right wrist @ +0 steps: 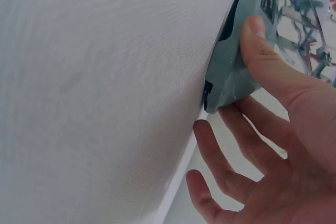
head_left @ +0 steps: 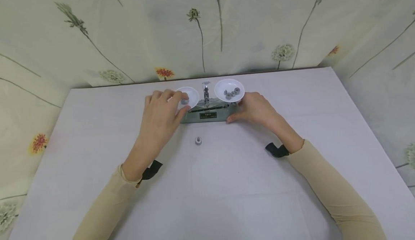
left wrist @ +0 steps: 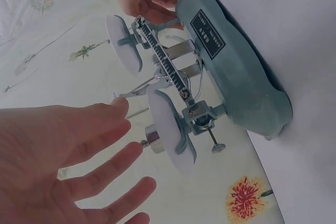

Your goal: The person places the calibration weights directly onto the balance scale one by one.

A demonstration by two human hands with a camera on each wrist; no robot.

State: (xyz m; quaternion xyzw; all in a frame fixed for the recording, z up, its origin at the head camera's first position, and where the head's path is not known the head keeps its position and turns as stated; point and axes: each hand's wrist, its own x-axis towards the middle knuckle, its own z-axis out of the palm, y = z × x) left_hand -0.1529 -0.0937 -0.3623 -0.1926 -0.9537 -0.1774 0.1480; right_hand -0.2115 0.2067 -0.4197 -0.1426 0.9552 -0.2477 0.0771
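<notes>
A green balance scale [head_left: 194, 117] with two white pans stands near the table's far edge. Over its left pan [head_left: 193, 95] is my left hand [head_left: 159, 116], thumb and fingers spread apart. On that pan sits a metal weight [left wrist: 154, 139]; one fingertip is right at its knob in the left wrist view. My right hand [head_left: 256, 107] grips the right end of the scale's base, thumb on the front [right wrist: 254, 40] and fingers behind. Several small metal weights [head_left: 228, 96] lie in the right pan [head_left: 220, 86].
Another knobbed metal weight [head_left: 198, 141] stands on the white tabletop [head_left: 220, 182] in front of the scale. Behind the far edge hangs a flower-patterned cloth [head_left: 240, 27]. Dark straps [head_left: 277, 150] sit at both wrists.
</notes>
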